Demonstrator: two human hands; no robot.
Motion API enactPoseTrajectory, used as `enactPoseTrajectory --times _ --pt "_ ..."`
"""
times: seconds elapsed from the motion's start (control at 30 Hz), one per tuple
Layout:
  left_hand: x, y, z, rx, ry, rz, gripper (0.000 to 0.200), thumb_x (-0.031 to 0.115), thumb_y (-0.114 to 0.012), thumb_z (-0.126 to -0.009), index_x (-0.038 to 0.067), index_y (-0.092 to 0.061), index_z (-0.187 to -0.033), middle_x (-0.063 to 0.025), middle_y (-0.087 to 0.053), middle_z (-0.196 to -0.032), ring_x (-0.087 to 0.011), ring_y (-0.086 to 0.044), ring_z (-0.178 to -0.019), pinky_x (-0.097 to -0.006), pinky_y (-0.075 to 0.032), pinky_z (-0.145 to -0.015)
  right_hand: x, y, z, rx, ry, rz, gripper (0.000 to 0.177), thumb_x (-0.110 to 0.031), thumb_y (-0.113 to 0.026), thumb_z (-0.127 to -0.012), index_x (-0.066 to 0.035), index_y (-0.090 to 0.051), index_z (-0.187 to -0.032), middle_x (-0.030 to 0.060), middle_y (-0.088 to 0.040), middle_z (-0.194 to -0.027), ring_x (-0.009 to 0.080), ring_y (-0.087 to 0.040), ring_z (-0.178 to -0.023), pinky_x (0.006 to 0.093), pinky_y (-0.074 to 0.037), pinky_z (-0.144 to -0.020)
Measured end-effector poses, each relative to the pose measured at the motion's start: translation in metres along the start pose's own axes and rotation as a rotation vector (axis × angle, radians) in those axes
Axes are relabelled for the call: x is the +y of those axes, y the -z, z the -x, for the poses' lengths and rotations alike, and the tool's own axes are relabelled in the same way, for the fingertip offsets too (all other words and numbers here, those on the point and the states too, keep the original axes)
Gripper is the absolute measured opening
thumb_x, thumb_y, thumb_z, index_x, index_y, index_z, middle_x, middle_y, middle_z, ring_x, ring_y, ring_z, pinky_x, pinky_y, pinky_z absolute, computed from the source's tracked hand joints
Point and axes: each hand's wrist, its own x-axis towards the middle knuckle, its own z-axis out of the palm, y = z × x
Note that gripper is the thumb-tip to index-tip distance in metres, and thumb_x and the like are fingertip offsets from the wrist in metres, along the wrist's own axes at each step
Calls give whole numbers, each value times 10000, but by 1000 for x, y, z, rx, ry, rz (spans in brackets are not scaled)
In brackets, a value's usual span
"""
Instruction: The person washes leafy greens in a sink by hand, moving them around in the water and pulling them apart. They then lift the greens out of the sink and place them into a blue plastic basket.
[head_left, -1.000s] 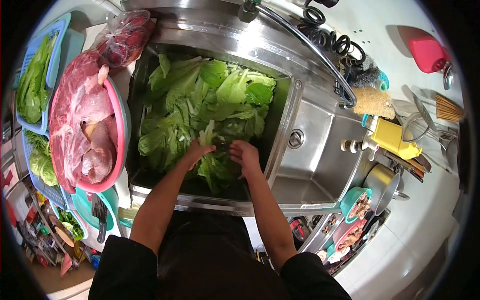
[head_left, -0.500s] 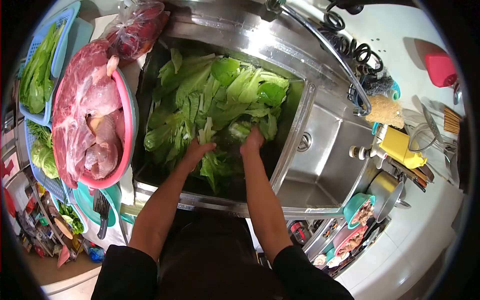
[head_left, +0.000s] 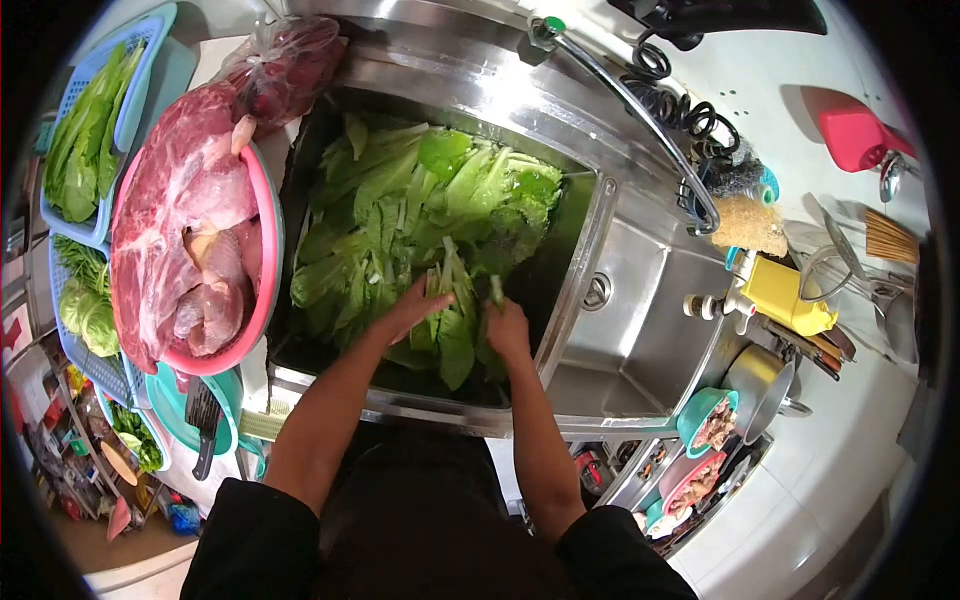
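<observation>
Loose leafy greens [head_left: 400, 190] float in water in the left basin of the steel sink [head_left: 570, 285], spread mostly over its far part. My left hand [head_left: 408, 312] is at the near part of the basin, thumb and fingers apart, touching the left side of a small bunch of lettuce leaves [head_left: 455, 345]. Across from it, my right hand [head_left: 508, 330] is closed around a leafy stalk [head_left: 496, 292] whose pale end sticks up above the fingers. Some fingertips of both hands are hidden by leaves.
Left of the sink, a pink basin [head_left: 268, 250] holds large raw meat pieces [head_left: 170, 200], with a cleaver [head_left: 205, 425] nearby. Blue baskets [head_left: 150, 70] of greens stand farther left. A curved faucet [head_left: 640, 110] arches over the right basin [head_left: 630, 290]. Utensils and a pot [head_left: 755, 380] are at right.
Both hands have come up out of the water and nearer to me. The right hand now shows a stalk in its fingers, and a bunch of leaves lies between the hands.
</observation>
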Motion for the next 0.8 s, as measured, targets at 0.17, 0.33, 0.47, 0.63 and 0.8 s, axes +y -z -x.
enactPoseTrajectory --times 0.17,0.33,0.47,0.63,0.8 --pt "-24 20 -1 -46 136 -2 833 364 -792 -795 1 -396 -1433 -151 -529 -1362 -271 -508 -1245 -428 -383 -1048 1 -36 7 64 308 -311 532 -354 -690 -893 -3 -576 -1277 109 -681 -1065 194 -621 -952 361 -488 -845" --pt "-12 16 11 132 174 39 810 309 -823 -771 2 -421 -1404 -136 -566 -1304 -244 -544 -1187 -396 -410 -1013 5 -20 -4 -167 19 -531 607 -373 -653 -927 -9 -466 -1375 116 -551 -1321 194 -538 -1151 363 -430 -960" --pt "-31 5 9 36 3 4 872 335 -841 -751 -12 -403 -1421 -166 -492 -1395 -273 -465 -1279 -406 -403 -1029 4 -30 -2 -241 -204 -1032 582 -365 -628 -937 -20 -463 -1377 118 -495 -1384 213 -487 -1223 370 -389 -1006" --pt "-21 -5 13 60 -12 -64 917 323 -876 -706 1 -400 -1421 -156 -524 -1370 -263 -493 -1259 -382 -413 -1020 -20 -25 -4 -310 -213 -835 518 -353 -627 -937 -20 -527 -1320 123 -560 -1307 228 -542 -1159 391 -424 -977" --pt "-12 12 8 40 156 -34 844 269 -862 -712 20 -432 -1395 -123 -599 -1266 -222 -571 -1158 -381 -418 -1013 -30 3 11 -180 -11 -665 464 -339 -653 -915 -28 -599 -1255 122 -654 -1148 221 -613 -1055 431 -474 -895"
